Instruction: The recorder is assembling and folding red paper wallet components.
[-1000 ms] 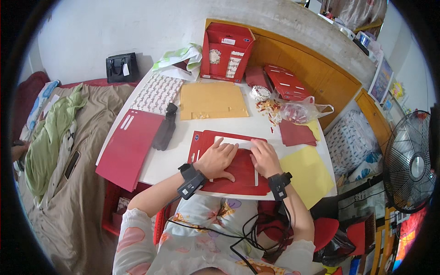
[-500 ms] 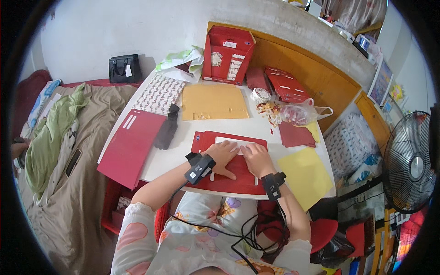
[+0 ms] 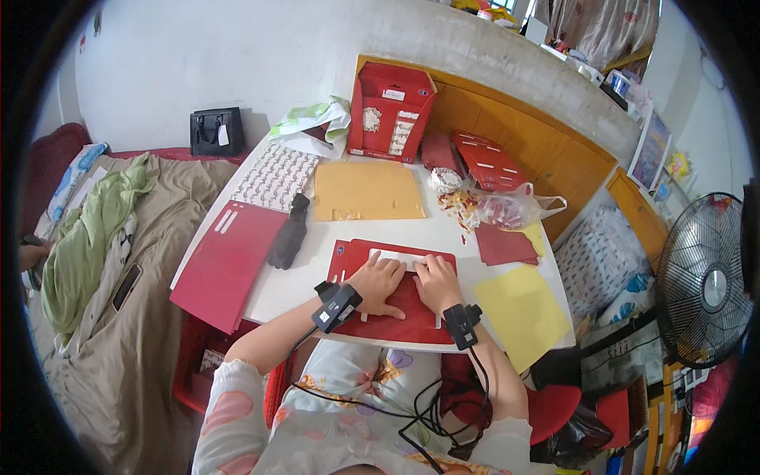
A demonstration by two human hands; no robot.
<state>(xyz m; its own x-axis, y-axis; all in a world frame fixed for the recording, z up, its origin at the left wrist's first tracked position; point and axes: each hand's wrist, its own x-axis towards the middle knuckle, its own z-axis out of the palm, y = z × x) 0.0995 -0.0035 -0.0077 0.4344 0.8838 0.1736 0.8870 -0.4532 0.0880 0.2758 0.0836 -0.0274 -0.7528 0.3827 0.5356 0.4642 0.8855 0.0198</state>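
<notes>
In front of me at the table's near edge lies a red card panel [image 3: 405, 318] with a white-edged red piece on top. Along the far part of that piece runs a white strip [image 3: 386, 255]. My left hand [image 3: 377, 286] rests flat on its left part, thumb spread out toward the middle. On the right side my right hand [image 3: 437, 285] presses down with fingers stretched over the white strip. Neither hand grips anything. The hands cover part of the strip and the piece's sides.
Red card sheets [image 3: 229, 261] and a dark grey cloth item [image 3: 290, 233] lie left. Beyond are a tan cardboard sheet [image 3: 368, 190] and a standing red box [image 3: 389, 111]. To the right are yellow paper [image 3: 522, 313], dark red cards [image 3: 505, 244] and a plastic bag [image 3: 514, 207].
The whole view has tilted slightly, so the table sits lower in the picture. My hands stay on the red piece, with the fingertips a little farther apart.
</notes>
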